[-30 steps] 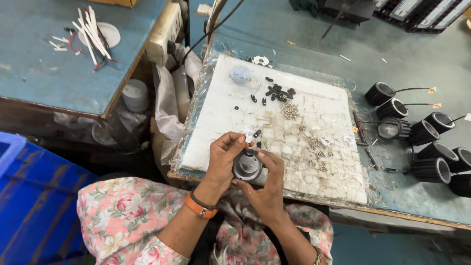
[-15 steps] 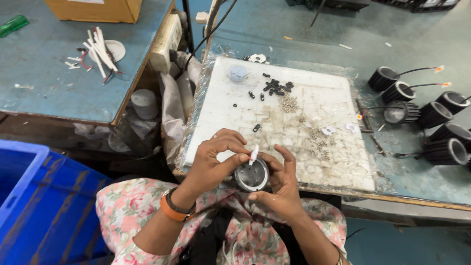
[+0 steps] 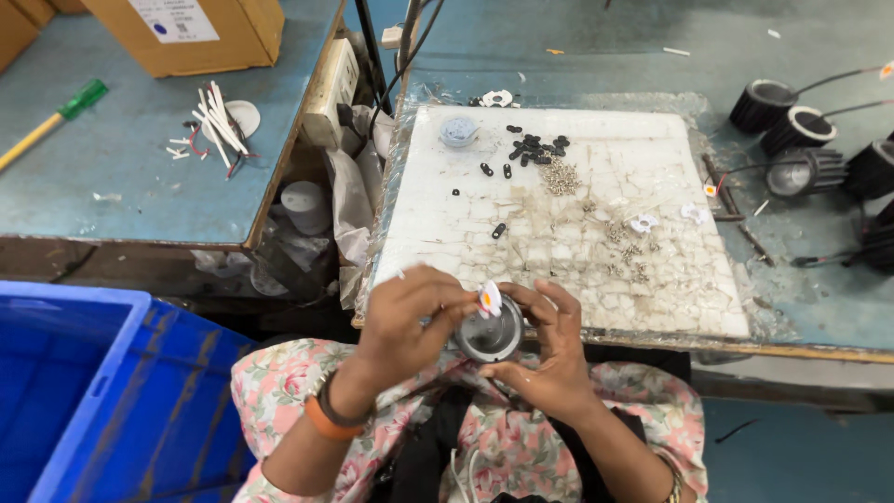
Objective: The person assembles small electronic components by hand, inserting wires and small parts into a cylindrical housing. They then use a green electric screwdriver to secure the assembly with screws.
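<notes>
Box (image 3: 200,33) behind wires (image 3: 216,121); crate (image 3: 88,391) left of board (image 3: 568,214).

Teal worktop (image 3: 121,177); white, brown-stained, cracked board (image 3: 559,214); black clips (image 3: 535,147); silvery metal housing (image 3: 489,333); white disc (image 3: 490,298); blue crate (image 3: 84,391); pink floral sleeve (image 3: 289,382); orange wristband (image 3: 328,424); green-handled screwdriver (image 3: 56,121); brown cardboard box (image 3: 200,33)

Blue crate (image 3: 84,391) lower left; cardboard box (image 3: 191,33), green-handled screwdriver (image 3: 56,116) on neighbouring bench (image 3: 112,186).

An assembly workshop: worn workbench (image 3: 819,307), screw piles (image 3: 559,175), black lamp housings (image 3: 792,130).
</notes>
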